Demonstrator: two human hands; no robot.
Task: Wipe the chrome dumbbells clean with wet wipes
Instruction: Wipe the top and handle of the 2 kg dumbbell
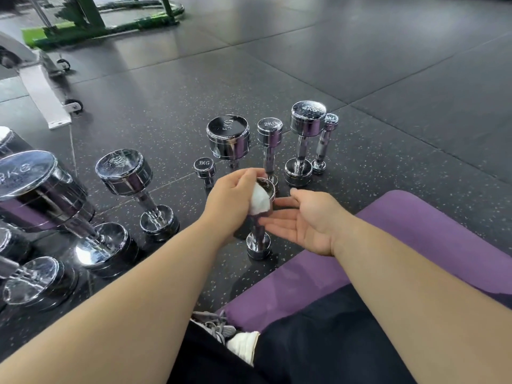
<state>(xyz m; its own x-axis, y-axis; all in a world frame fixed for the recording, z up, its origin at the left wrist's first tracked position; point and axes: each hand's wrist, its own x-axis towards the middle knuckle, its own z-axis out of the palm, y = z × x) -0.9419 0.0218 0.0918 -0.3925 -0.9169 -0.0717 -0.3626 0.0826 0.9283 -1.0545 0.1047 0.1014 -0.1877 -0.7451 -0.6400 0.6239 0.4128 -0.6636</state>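
Your left hand bunches the wet wipe onto the top head of the small dumbbell standing on the floor at frame centre, your right hand flat-fingered by its handle, while the upright dumbbells behind and left possibly await wiping.

Floor: dark speckled rubber tiles, sheen of reflected light. Purple mat lay on it. Far left beyond mat stood green metal frame; nearer, white wheeled base.
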